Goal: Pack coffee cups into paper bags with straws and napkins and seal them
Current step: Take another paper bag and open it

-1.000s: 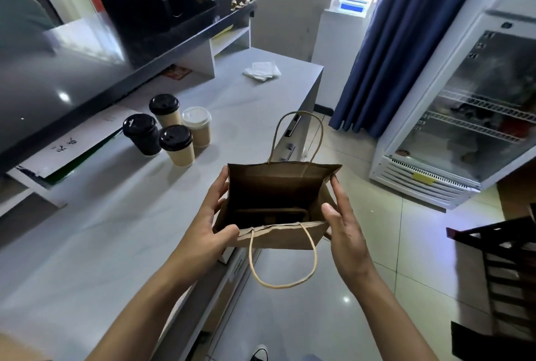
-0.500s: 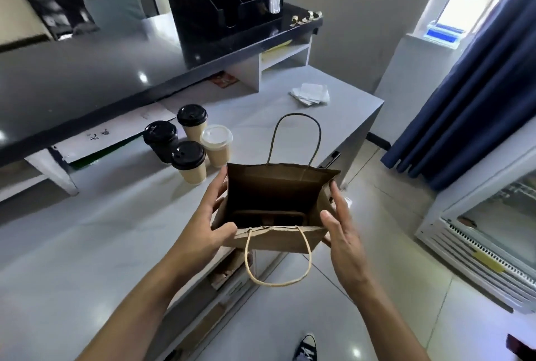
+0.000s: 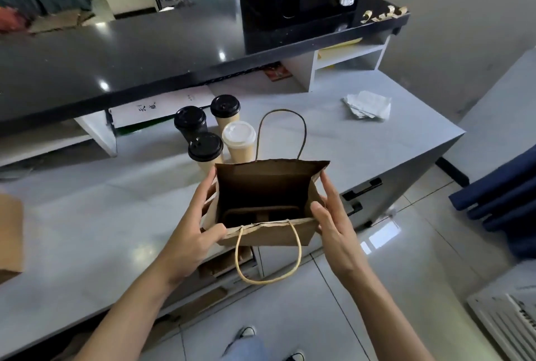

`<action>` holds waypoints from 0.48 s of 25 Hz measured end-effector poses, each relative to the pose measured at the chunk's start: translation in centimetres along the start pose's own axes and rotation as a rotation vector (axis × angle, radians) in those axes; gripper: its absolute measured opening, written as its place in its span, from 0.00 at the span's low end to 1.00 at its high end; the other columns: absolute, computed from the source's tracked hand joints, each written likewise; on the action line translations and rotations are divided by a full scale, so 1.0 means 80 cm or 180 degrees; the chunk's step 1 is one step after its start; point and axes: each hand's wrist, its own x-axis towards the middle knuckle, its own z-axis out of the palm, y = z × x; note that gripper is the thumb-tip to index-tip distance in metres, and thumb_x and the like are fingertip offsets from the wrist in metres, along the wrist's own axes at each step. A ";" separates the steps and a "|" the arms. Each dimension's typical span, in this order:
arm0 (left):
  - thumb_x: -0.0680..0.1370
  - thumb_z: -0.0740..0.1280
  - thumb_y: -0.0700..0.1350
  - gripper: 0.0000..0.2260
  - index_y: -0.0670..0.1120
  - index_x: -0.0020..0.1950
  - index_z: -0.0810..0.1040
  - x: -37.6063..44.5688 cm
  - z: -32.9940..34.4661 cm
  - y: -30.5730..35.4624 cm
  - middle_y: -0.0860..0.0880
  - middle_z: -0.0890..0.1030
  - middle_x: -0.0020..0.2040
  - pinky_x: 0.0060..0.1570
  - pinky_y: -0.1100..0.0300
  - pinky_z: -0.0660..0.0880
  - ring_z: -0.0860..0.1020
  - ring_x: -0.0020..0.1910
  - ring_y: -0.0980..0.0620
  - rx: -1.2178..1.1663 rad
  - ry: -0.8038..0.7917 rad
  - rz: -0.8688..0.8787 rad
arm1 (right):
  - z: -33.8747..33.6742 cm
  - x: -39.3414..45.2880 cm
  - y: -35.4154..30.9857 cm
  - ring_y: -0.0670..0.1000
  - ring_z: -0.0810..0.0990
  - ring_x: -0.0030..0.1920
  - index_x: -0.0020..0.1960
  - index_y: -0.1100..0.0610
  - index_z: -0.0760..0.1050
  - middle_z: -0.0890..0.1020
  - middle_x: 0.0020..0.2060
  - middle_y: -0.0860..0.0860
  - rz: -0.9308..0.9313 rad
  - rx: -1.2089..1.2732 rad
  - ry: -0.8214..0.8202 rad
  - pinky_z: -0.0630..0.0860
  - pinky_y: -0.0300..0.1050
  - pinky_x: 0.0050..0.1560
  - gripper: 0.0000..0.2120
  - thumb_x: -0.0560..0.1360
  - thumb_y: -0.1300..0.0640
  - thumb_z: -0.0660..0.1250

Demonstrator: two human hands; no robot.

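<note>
Brown bag at far left (image 3: pixel 10 240): cut off by the frame edge, sitting on the counter (image 3: pixel 87 224).
Coffee cups (image 3: pixel 216 132): four clustered, just behind the paper bag's far rim.
Left hand (image 3: pixel 193 233): thumb curled over the near rim, fingers along the bag's left side, holding it.
Paper bag (image 3: pixel 268 231): mouth open, held over the counter's front edge.
Right hand (image 3: pixel 333 225): fingers straight against the right wall.
Napkins (image 3: pixel 367 105): far right counter, well apart.

The person had bare forearms with no sleeves in view, wore light blue trousers (image 3: pixel 246 350) and dark shoes (image 3: pixel 246 331) with white soles.
</note>
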 end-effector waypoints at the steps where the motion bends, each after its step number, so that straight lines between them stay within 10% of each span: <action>1: 0.78 0.63 0.28 0.45 0.68 0.81 0.51 0.003 0.000 -0.001 0.86 0.59 0.67 0.61 0.75 0.63 0.56 0.69 0.83 -0.0010 0.0055 -0.0045 | -0.001 0.009 -0.001 0.43 0.72 0.72 0.74 0.21 0.56 0.72 0.73 0.43 0.0003 -0.0033 -0.0084 0.65 0.59 0.77 0.27 0.77 0.35 0.58; 12: 0.71 0.64 0.40 0.43 0.66 0.81 0.53 0.037 -0.025 -0.012 0.82 0.59 0.71 0.61 0.83 0.59 0.57 0.72 0.79 -0.0322 0.0632 -0.0081 | 0.025 0.111 -0.030 0.40 0.72 0.70 0.75 0.22 0.56 0.72 0.70 0.41 -0.0016 -0.0383 -0.0754 0.67 0.58 0.76 0.28 0.77 0.36 0.58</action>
